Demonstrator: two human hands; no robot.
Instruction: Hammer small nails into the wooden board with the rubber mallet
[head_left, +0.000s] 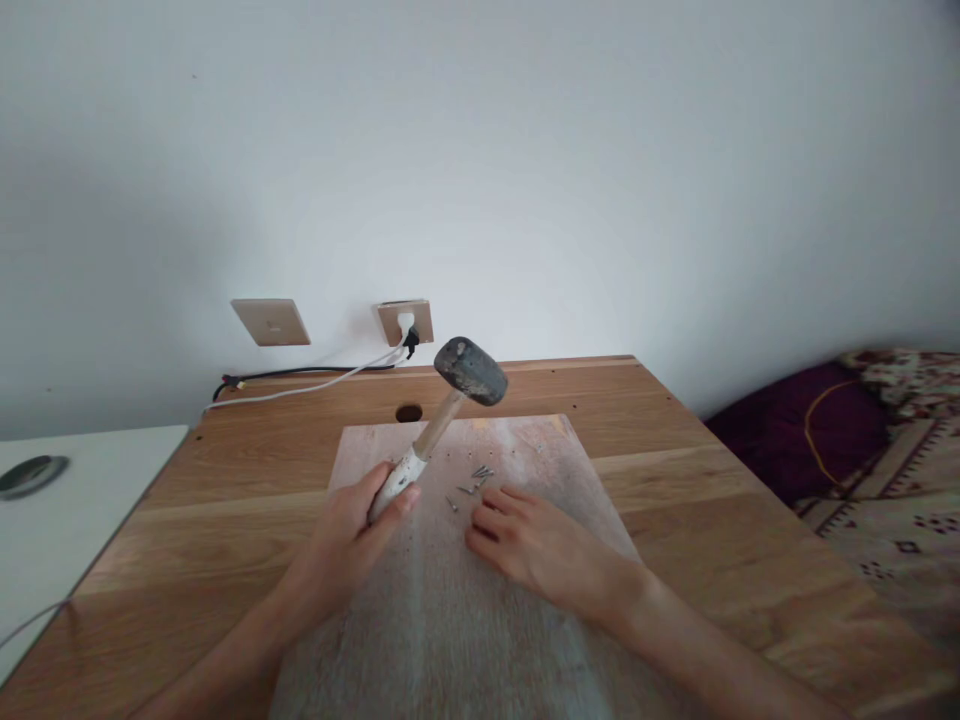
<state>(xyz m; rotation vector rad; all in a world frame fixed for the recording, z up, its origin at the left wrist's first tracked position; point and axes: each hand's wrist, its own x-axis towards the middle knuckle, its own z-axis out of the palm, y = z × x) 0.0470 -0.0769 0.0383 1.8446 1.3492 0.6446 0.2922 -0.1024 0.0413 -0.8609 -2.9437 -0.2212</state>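
My left hand [352,535] is wrapped round the white grip of a rubber mallet [471,372]. Its dark, scuffed head is raised above the far end of a worn, whitish wooden board [457,640], and the wooden handle slants up and to the right. On the board, several small metal nails or screws [482,472] lie in a loose group. Right beside them is my right hand [529,545], palm down with curled fingers. Its fingertips are turned under, so whatever they hold, if anything, is hidden.
Beneath the board is a wooden table [697,510] with a cable hole [409,412] near the wall. White and black cables [300,390] run along its back edge to a socket [406,322]. A white surface [82,500] adjoins at left; purple fabric [802,430] lies at right.
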